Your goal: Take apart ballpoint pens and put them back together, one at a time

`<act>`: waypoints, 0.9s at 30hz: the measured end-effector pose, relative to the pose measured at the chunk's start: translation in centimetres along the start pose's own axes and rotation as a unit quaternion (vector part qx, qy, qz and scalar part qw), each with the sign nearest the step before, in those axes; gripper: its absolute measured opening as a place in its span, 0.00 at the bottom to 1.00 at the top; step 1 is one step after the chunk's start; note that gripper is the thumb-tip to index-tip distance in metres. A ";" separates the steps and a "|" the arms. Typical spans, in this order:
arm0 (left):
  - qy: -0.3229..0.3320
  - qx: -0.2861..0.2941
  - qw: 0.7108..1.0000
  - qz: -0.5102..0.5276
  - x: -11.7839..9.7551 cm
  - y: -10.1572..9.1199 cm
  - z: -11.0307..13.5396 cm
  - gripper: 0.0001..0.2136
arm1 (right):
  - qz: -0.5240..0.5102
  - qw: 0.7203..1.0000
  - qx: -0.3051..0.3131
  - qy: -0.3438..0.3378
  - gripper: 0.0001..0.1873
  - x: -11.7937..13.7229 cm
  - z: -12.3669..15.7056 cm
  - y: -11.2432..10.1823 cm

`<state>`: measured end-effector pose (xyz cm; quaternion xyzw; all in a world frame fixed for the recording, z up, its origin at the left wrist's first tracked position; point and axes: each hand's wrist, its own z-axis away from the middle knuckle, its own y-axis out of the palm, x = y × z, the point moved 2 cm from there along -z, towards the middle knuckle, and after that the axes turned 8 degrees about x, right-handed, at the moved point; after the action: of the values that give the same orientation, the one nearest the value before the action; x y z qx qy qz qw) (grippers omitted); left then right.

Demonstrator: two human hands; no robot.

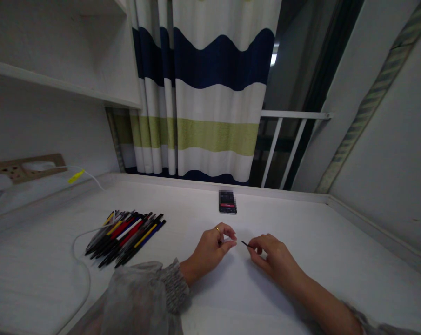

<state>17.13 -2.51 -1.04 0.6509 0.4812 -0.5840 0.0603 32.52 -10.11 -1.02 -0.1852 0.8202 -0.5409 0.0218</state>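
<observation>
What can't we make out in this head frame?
All head view:
Left hand: too small to tell whether it pinches anything.
Dark thin piece: right hand covers one end.
Phone screen: partly pixelated.
Pens: overlap hides the exact count.
Right sleeve: cut off by the bottom edge.

On your left fingers, the gold-coloured ring looks like polished metal, and behind them your gray sleeve is sheer cloth with a rough, puckered cuff. Left of them, the slim black, red and yellow pens look like smooth plastic, while the broad white desktop below is smooth and matt. Beyond your fingers, the striped white, navy and green curtain is matt cloth.
</observation>
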 end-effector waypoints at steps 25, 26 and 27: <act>-0.009 0.016 0.987 0.157 0.3 0.3 -0.1 0.10 | -0.092 0.990 -0.077 -0.079 0.04 1.0 0.2 -0.5; -0.009 0.015 0.987 0.162 0.4 0.3 -0.1 0.10 | -0.092 0.989 -0.081 -0.079 0.04 1.0 0.3 -0.5; -0.009 0.015 0.987 0.162 0.5 0.4 -0.1 0.10 | -0.091 0.989 -0.085 -0.080 0.04 1.1 0.3 -0.5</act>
<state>17.35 -2.36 -1.63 0.7161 0.3601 -0.5791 0.1489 31.71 -10.89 -0.46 -0.3029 0.8386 -0.4522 0.0225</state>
